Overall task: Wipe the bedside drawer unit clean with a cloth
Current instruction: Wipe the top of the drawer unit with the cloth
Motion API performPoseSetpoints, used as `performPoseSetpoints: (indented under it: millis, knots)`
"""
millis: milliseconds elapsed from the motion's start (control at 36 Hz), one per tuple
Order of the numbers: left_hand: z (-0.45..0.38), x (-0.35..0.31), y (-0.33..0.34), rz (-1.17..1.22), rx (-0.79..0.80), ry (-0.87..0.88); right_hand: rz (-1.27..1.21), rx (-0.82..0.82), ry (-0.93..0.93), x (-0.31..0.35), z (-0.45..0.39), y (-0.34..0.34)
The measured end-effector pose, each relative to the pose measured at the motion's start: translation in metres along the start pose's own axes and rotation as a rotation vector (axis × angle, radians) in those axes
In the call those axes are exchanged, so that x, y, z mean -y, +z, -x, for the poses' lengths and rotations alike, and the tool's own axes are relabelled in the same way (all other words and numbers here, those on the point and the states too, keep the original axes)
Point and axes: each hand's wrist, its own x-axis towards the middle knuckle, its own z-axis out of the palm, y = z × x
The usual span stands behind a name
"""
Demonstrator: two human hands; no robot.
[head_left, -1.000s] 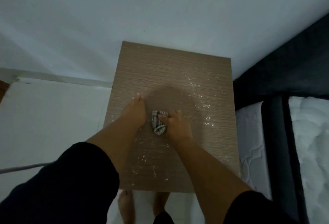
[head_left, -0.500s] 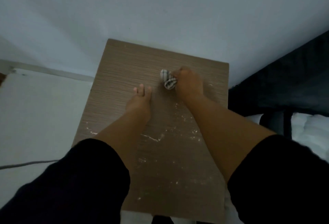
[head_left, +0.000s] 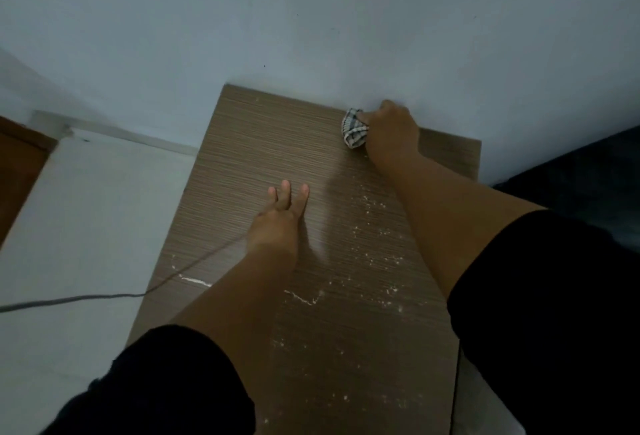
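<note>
Fingers, right hand: the fingers (head_left: 372,115) are curled round a bunched cloth (head_left: 354,127); their tips are hidden under the cloth and the knuckles.
Fingers, left hand: three straight fingers (head_left: 288,192) are seen, slightly spread and laid flat on the top; the thumb and the little finger are not made out. Nothing is held.
Count: two hands, one cloth, one drawer unit (head_left: 249,164), one cable (head_left: 69,299).
Right hand pose: the right hand (head_left: 389,130) is stretched far forward, to the back edge of the unit, close against the wall (head_left: 311,19); the cloth is pressed on the wood at the back right part of the top.
Left hand pose: the left hand (head_left: 277,223) is rested palm down near the middle of the top, well apart from the cloth.
Cloth: checked, light and dark, crumpled into a small ball; it sticks out on the left side of the right hand.
Drawer unit: only the brown wood-grain top is shown; white specks and short white streaks (head_left: 367,261) are scattered on the near and right part.
Hidden or cut off: the drawers themselves are not visible; the near edge of the top is covered by dark sleeves (head_left: 156,382); the cable is blurred where it crosses the left edge.
Surroundings: a pale floor (head_left: 69,227) is at the left, a dark shape at the far right is too dim to be named.
</note>
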Motion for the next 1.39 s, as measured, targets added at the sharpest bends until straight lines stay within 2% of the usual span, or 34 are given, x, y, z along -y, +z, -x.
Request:
performPoseSetpoints:
  millis: [139,194,333,444,611,722,833,944,1111,1306,1389]
  knots:
    - [-0.002,0.002,-0.001,-0.002,-0.004,-0.011,0.247,0.086,-0.259,-0.009,0.023,0.008]
    - [-0.002,0.002,-0.001,-0.002,-0.013,-0.011,0.29,0.119,-0.309,-0.011,0.042,0.012]
    - [0.0,0.003,-0.002,0.001,-0.022,0.01,0.325,0.172,-0.356,-0.015,0.113,0.027]
    - [0.002,0.004,-0.009,-0.023,0.028,0.029,0.341,0.315,-0.365,-0.02,0.168,0.036]
    - [0.021,0.003,-0.005,-0.047,0.082,0.075,0.305,0.393,-0.296,-0.023,0.222,0.042]
    - [0.032,0.001,-0.004,-0.052,0.038,0.121,0.304,0.331,-0.301,-0.021,0.206,0.024]
    - [0.031,-0.011,-0.01,-0.04,0.006,0.16,0.25,0.103,-0.253,-0.03,0.177,-0.001]
    - [0.027,-0.032,-0.007,0.0,0.031,0.198,0.215,-0.01,-0.227,-0.045,0.138,-0.017]
    - [0.013,-0.06,-0.001,0.01,0.029,0.162,0.281,-0.087,-0.217,-0.057,0.077,-0.03]
    - [0.004,-0.063,-0.002,-0.021,0.073,0.152,0.166,-0.058,-0.172,-0.071,0.025,-0.029]
    - [0.004,-0.063,-0.002,-0.04,0.083,0.158,0.059,-0.034,-0.088,-0.073,0.009,-0.022]
